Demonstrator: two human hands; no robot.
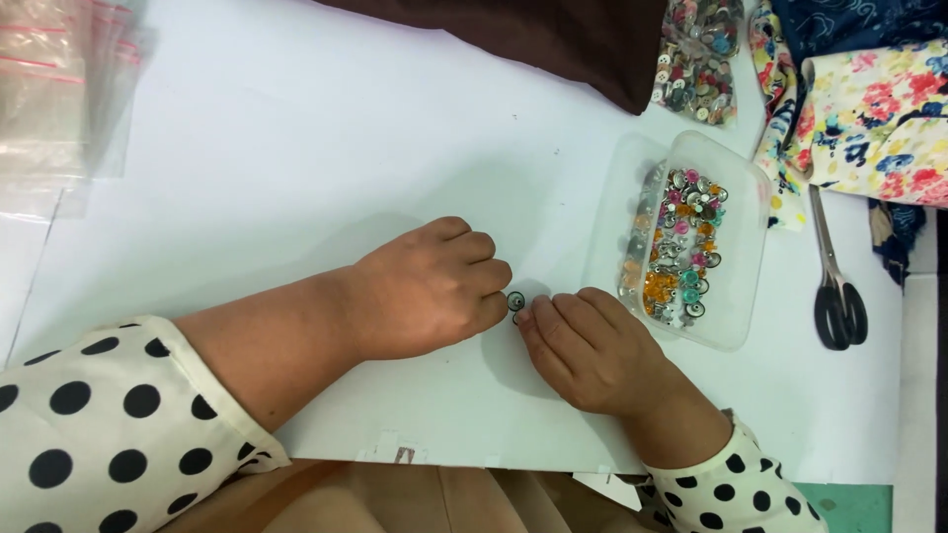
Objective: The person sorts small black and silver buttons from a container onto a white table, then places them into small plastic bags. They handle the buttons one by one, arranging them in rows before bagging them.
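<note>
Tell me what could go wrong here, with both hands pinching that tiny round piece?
The small round button sits between the fingertips of the left hand and right hand; it could slip and roll across the white table. The right wrist lies close to the clear tray of buttons and might knock it.

White table (296, 128) evenly lit, green floor patch (849, 505) beyond its edge

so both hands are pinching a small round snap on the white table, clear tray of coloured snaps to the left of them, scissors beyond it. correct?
Not quite. The head view shows the clear tray to the right of the hands, not the left. The rest holds: left hand and right hand meet on a small round snap on the white table, with the scissors beyond the tray.
</note>
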